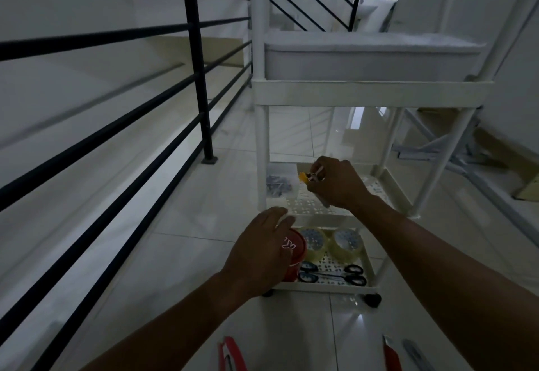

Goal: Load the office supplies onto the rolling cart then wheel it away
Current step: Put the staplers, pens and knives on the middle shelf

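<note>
Only one marking is showing: white outlined letters on the side of the red tub (295, 249), partly covered by the left hand (260, 249). The visible strokes are reading roughly as "KL", seen at an angle and cut off by the fingers, so the full word is not readable. The tape rolls (329, 246), scissors (332, 276) and cart (370, 95) are showing no legible text.

Middle shelf (309, 206) right half free; bag (278, 185) fills left corner.
</note>
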